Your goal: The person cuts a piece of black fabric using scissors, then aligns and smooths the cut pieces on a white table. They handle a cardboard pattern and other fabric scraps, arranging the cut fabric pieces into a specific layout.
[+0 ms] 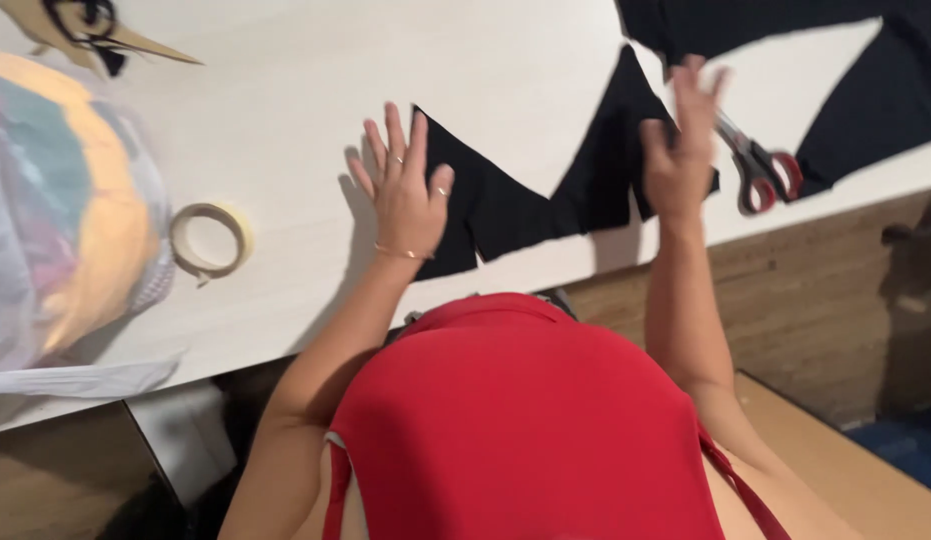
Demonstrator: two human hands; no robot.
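1. Pale bench; black cloth lies at its near edge.
2. Left hand: open, fingers spread, flat on the cloth's left end, gripping nothing.
3. Right hand: open, blurred, over the cloth's right part, empty.
4. Scissors just right of it; tape roll well left.

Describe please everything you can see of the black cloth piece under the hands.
The black cloth piece lies flat on the pale table, near its front edge. It looks like thin matte fabric, cut with pointed tips along the top and straight notches at the bottom. The left hand, fingers spread, presses its left end; the right hand, blurred, is over its right end. Red-handled scissors lie just beside it.
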